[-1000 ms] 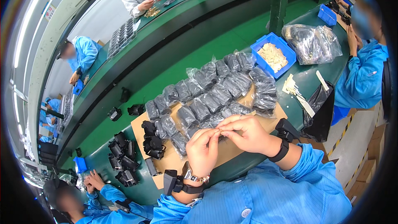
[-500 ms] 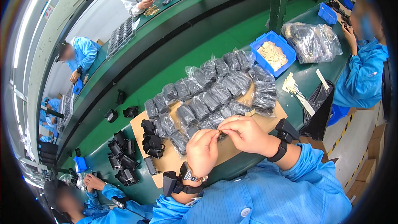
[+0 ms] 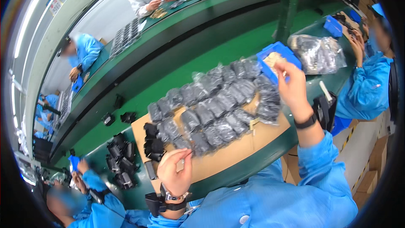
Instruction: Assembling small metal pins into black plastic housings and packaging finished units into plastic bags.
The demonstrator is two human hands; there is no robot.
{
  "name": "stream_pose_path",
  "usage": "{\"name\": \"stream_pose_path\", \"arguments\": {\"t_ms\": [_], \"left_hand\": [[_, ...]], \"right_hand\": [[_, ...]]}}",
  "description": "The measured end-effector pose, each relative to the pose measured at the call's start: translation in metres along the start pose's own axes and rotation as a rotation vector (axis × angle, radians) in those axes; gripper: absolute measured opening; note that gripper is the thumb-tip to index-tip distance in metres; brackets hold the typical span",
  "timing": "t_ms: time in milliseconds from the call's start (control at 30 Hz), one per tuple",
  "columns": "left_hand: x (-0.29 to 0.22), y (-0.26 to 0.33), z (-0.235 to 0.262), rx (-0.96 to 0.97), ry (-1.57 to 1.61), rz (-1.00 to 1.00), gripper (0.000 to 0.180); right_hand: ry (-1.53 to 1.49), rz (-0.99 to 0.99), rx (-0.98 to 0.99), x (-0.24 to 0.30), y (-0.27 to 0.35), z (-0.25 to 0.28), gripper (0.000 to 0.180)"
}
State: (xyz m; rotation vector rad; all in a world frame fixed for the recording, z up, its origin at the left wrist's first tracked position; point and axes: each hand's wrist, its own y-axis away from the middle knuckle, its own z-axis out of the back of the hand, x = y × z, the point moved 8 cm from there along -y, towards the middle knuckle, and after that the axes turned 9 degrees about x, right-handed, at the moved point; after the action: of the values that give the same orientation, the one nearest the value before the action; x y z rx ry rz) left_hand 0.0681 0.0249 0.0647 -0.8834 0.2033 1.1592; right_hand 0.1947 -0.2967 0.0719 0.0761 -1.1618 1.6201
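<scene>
At a green bench (image 3: pixel 236 50), the worker's right hand (image 3: pixel 291 86) reached over a blue parts bin (image 3: pixel 270 55), fingers loosely curled at its edge; whether they gripped anything could not be told. The left hand (image 3: pixel 175 171) pinched a small clear bag (image 3: pixel 181 163) above a cardboard sheet (image 3: pixel 236 152) covered with bagged black parts (image 3: pixel 215 105).

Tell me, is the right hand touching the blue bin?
Cannot tell: in the head view the right hand overlaps the blue bin, hiding any contact or gap.
</scene>
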Motion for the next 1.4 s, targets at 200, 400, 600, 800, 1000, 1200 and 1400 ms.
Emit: {"name": "stream_pose_path", "arguments": {"t_ms": [200,400,600,800,1000,1200,1400], "left_hand": [[-0.024,0.015,0.001,0.044,-0.180,-0.311,0.028],[-0.020,0.040,0.001,0.046,-0.247,-0.431,0.028],[0.040,0.059,0.040,0.000,-0.389,0.063,0.035],[0.137,0.097,0.080,0.202,-0.052,0.553,0.075],[0.159,0.104,0.068,0.433,-0.173,0.531,0.085],[0.115,0.098,0.083,0.136,0.106,0.467,0.070],[0.066,0.062,0.037,0.324,0.394,0.420,0.076]], "right_hand": [[-0.791,-0.145,0.876,0.141,0.108,-0.103,0.012],[-1.379,-0.867,1.081,0.134,0.175,-0.167,0.017],[-1.011,-0.601,0.901,0.125,0.160,-0.147,0.010],[-0.887,-0.379,0.877,0.132,0.152,-0.143,0.006],[-0.912,-0.305,0.979,0.158,0.155,-0.149,0.006],[-1.005,-0.341,1.102,0.164,0.158,-0.152,0.007],[-1.241,-0.476,1.191,0.185,0.173,-0.173,0.009]]}}
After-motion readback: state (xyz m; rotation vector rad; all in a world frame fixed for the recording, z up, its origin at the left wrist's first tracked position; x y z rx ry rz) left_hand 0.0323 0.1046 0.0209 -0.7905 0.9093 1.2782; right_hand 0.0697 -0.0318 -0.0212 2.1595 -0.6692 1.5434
